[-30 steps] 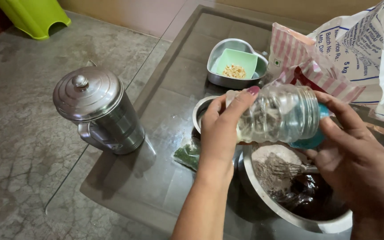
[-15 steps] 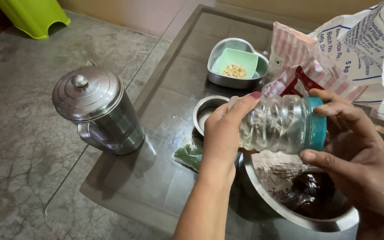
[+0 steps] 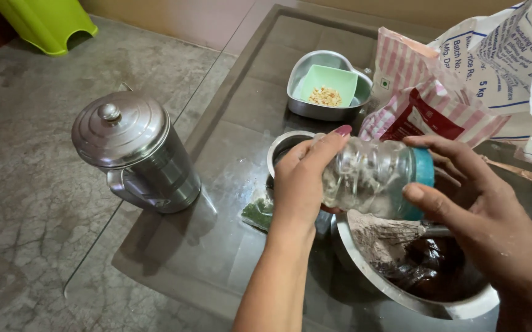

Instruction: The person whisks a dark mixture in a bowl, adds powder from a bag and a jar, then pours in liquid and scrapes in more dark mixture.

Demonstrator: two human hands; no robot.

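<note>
Plastic jar (image 3: 367,175) lying sideways, long axis left-right, above steel bowl (image 3: 364,264); left hand (image 3: 303,181) gripping base, right hand (image 3: 463,197) clasping blue lid (image 3: 423,175).

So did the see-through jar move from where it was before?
Yes, a little. The clear jar has dropped and levelled out: earlier its teal lid overlapped the striped pink packet; now it sits below it, nearer the steel bowl.

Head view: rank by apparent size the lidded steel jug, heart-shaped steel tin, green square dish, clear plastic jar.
1. Lidded steel jug, largest.
2. Clear plastic jar with blue cap, held sideways by left hand and right hand; nearer the camera, so unsure against the next.
3. Heart-shaped steel tin.
4. Green square dish inside it, smallest.
</note>
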